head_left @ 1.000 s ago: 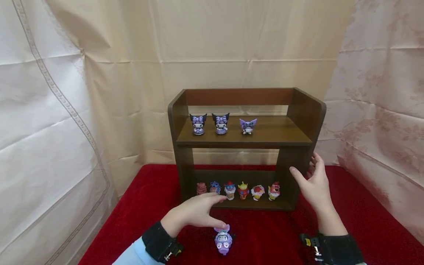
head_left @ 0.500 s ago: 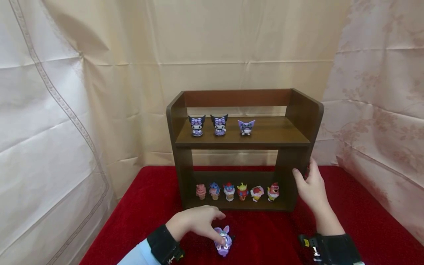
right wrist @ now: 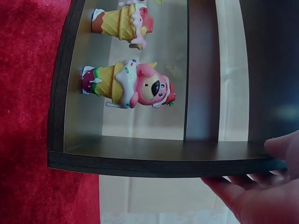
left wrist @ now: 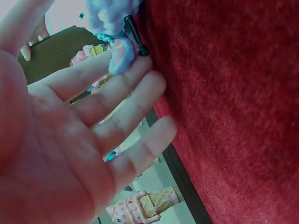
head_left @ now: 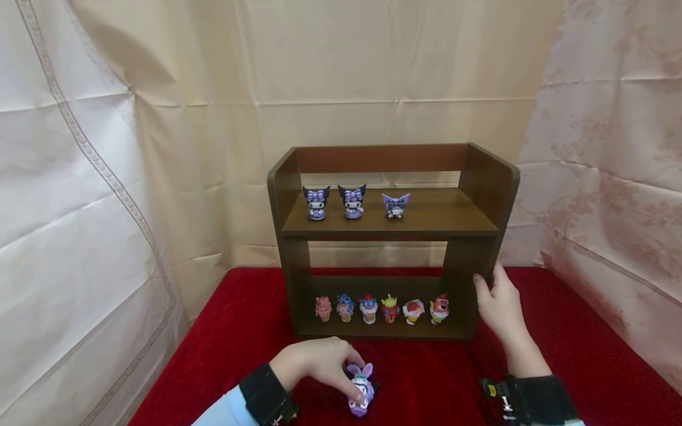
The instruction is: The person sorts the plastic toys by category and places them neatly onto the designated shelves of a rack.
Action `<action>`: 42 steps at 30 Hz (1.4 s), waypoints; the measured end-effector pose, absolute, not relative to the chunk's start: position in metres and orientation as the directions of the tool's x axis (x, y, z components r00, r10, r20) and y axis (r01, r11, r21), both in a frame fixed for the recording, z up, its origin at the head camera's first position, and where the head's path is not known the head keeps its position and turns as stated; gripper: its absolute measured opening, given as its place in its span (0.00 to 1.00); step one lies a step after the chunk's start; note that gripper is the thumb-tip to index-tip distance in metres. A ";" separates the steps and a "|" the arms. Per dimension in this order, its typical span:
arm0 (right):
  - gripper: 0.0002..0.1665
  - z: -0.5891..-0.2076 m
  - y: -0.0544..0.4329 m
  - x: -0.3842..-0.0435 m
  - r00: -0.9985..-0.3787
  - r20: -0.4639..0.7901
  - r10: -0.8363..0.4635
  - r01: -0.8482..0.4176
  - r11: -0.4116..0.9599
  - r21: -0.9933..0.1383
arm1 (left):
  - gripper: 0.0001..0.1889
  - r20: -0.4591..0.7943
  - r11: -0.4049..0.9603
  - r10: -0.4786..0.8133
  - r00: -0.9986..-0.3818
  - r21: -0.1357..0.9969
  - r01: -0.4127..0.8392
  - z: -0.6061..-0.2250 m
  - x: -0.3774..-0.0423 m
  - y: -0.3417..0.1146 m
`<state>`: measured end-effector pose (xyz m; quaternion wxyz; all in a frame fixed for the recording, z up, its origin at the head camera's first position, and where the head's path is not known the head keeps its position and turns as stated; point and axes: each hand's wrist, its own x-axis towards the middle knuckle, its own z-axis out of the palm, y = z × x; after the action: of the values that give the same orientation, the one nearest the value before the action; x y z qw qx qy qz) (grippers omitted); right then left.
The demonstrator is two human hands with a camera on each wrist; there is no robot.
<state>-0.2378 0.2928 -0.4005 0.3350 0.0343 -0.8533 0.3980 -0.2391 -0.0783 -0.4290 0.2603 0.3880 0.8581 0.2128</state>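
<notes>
A small purple figurine with long ears (head_left: 367, 388) lies on the red cloth in front of the shelf, by my left hand (head_left: 322, 362). That thumb crosses the figurine's front and the index finger reaches its ears, pinching it. In the left wrist view, the figurine (left wrist: 111, 21) shows a fluffy lilac body and a thin black piece beside the index fingertip; the other fingers are spread. My right hand (head_left: 501, 307) grips the right side panel of the brown wooden shelf (head_left: 391, 232), thumb inside and fingers along the outer face, as the right wrist view shows.
On the upper board stand two black-eared figurines (head_left: 353, 202) and one purple-eared figurine (head_left: 395, 206). Several ice-cream-cone figurines line the lower board, with a pink bear figurine (right wrist: 149, 86) at the right end. Red cloth (head_left: 240, 307) covers the table; pale curtains (head_left: 373, 71) hang behind.
My left hand has come down from above the figurine, and its thumb and index finger have closed on it. My right hand has shifted slightly lower along the shelf's side panel.
</notes>
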 end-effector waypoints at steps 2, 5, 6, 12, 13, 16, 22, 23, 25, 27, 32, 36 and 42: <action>0.22 -0.400 0.292 -0.238 -0.774 0.597 0.212 -0.322 0.680 -0.659 | 0.24 -0.276 0.601 0.783 -0.558 0.565 0.565 -0.428 -0.238 -0.077; 0.23 -0.400 0.292 -0.238 -0.777 0.592 0.213 -0.318 0.679 -0.662 | 0.23 -0.261 0.593 0.791 -0.553 0.550 0.589 -0.428 -0.236 -0.076; 0.23 -0.400 0.292 -0.238 -0.779 0.590 0.212 -0.317 0.678 -0.663 | 0.23 -0.251 0.588 0.795 -0.553 0.542 0.600 -0.428 -0.235 -0.075; 0.27 -0.403 0.293 -0.240 -0.789 0.579 0.205 -0.308 0.683 -0.662 | 0.21 -0.234 0.580 0.799 -0.553 0.541 0.609 -0.430 -0.231 -0.074; 0.27 -0.404 0.293 -0.240 -0.789 0.580 0.205 -0.309 0.684 -0.661 | 0.21 -0.236 0.579 0.799 -0.553 0.547 0.605 -0.430 -0.230 -0.074; 0.27 -0.404 0.294 -0.241 -0.786 0.584 0.203 -0.314 0.683 -0.660 | 0.22 -0.231 0.577 0.799 -0.555 0.551 0.602 -0.431 -0.228 -0.074; 0.27 -0.403 0.294 -0.240 -0.786 0.584 0.206 -0.313 0.681 -0.662 | 0.22 -0.227 0.568 0.802 -0.552 0.573 0.590 -0.433 -0.228 -0.075; 0.26 -0.403 0.294 -0.240 -0.787 0.582 0.205 -0.312 0.681 -0.662 | 0.21 -0.227 0.566 0.803 -0.551 0.578 0.587 -0.433 -0.229 -0.076; 0.25 -0.403 0.294 -0.239 -0.790 0.577 0.207 -0.311 0.676 -0.668 | 0.19 -0.228 0.562 0.803 -0.550 0.593 0.576 -0.433 -0.230 -0.076; 0.25 -0.403 0.294 -0.238 -0.790 0.577 0.208 -0.311 0.674 -0.670 | 0.18 -0.226 0.559 0.804 -0.551 0.602 0.569 -0.433 -0.230 -0.077; 0.24 -0.403 0.294 -0.238 -0.788 0.579 0.211 -0.313 0.672 -0.671 | 0.18 -0.204 0.539 0.817 -0.539 0.600 0.591 -0.434 -0.230 -0.075; 0.24 -0.403 0.293 -0.238 -0.789 0.577 0.211 -0.313 0.670 -0.673 | 0.18 -0.196 0.530 0.825 -0.529 0.593 0.606 -0.432 -0.229 -0.073; 0.25 -0.403 0.292 -0.237 -0.793 0.573 0.208 -0.312 0.669 -0.675 | 0.19 -0.181 0.508 0.836 -0.518 0.611 0.607 -0.434 -0.228 -0.070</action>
<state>-0.2374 0.2923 -0.4027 0.3206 0.0304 -0.8554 0.4057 -0.2281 -0.0703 -0.4340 0.2342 0.4314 0.8362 0.2445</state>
